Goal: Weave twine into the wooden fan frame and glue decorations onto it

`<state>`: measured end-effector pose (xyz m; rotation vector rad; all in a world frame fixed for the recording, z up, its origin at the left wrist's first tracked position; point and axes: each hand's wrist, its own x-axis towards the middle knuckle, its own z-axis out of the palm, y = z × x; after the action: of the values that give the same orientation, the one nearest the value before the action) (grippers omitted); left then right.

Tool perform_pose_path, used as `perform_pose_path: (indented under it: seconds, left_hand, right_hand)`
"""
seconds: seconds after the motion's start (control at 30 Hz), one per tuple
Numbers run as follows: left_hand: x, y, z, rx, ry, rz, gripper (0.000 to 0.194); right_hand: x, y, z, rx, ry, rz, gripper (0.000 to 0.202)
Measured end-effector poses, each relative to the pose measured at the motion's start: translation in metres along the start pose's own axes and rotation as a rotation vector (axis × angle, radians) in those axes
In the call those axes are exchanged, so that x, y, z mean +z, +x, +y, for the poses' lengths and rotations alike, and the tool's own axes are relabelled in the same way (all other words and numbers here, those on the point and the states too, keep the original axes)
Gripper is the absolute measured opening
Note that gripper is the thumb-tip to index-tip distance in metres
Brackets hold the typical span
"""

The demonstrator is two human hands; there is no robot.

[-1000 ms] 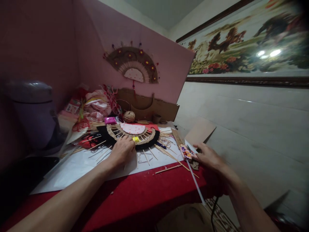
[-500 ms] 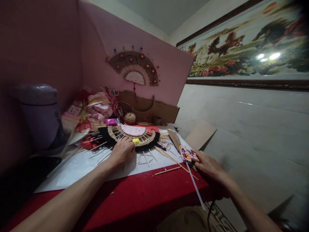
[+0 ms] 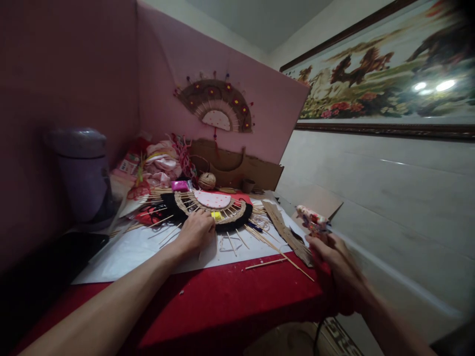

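Observation:
A half-round craft fan (image 3: 241,216) lies on the white sheet, with a dotted white centre, twine bands, thin sticks and a black outer band. My left hand (image 3: 197,228) is closed at its near edge, fingers curled down on the black band beside a small yellow piece (image 3: 216,215); the fingertips are hidden. Off to the right, my right hand (image 3: 332,254) is closed around a flower-patterned hot glue gun (image 3: 313,220), raised above the table's right edge. A long clear glue stick (image 3: 393,269) trails from the gun, blurred.
Loose sticks (image 3: 265,263) and a torn cardboard strip (image 3: 285,232) lie right of the fan. Behind stand a twine ball (image 3: 207,181), bunched pink cloth (image 3: 161,160) and a purple canister (image 3: 83,178). A finished fan (image 3: 215,104) hangs on the pink board.
My right hand has lifted the glue gun off the cardboard strip and turned it, so the glue stick swings out to the right. My left hand stays at the fan; the view has shifted slightly.

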<state>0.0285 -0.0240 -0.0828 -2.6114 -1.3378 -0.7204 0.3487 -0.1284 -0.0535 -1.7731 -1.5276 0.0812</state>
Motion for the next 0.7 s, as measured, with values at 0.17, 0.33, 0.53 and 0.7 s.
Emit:
perform_pose_path:
  seconds: [0.17,0.33,0.53,0.7]
  left_hand:
    - [0.003,0.001,-0.002,-0.002,0.004,-0.006,0.024]
    - [0.004,0.0,-0.003,-0.025,-0.009,-0.007,0.026]
    - [0.007,0.001,-0.005,-0.007,-0.031,0.004,0.027]
    - [0.006,0.0,-0.004,-0.01,-0.032,0.01,0.027]
  right_hand:
    - [0.024,-0.021,-0.062,0.256,0.668,-0.481,0.037]
    - [0.058,-0.02,-0.092,0.291,0.706,-0.789,0.044]
    - [0.088,-0.009,-0.097,0.215,0.778,-0.886,0.045]
    - [0.097,-0.007,-0.102,0.18,0.749,-0.901,0.042]
